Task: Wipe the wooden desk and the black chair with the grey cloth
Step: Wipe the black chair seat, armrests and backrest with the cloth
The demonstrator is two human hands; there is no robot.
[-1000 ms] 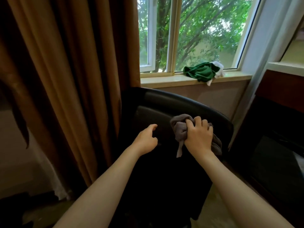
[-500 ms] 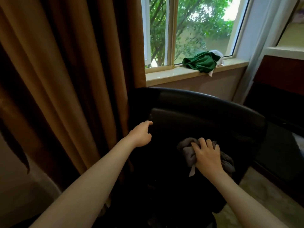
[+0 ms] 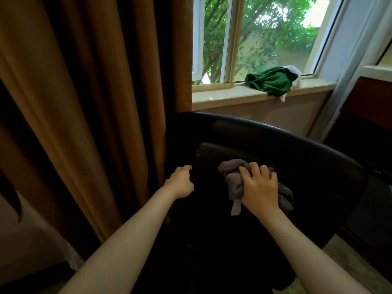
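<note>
Risk: the grey cloth (image 3: 231,172) is bunched into a wad, not spread flat, so only a small patch of it meets the chair (image 3: 297,149); strokes made this way are likely to leave unwiped strips. A white tag (image 3: 235,206) hangs loose below the wad and may drag or snag. If the chair swivels or rolls under pressure, the wiping hand may slip off the smooth black surface. Hands: the right hand (image 3: 259,188) lies on top of the wad, fingers spread and bent over it, gripping it and pressing it against the inner face of the chair back. The left hand (image 3: 180,183) sits just beside it at the left edge of the back panel, fingers curled, thumb forward at the edge; whether it grips the chair or only touches it cannot be told. A brown curtain (image 3: 95,102) hangs close to the chair's left side and could be brushed. Beyond, a green cloth (image 3: 269,81) lies on the windowsill (image 3: 222,98). The table is not plainly in view.
</note>
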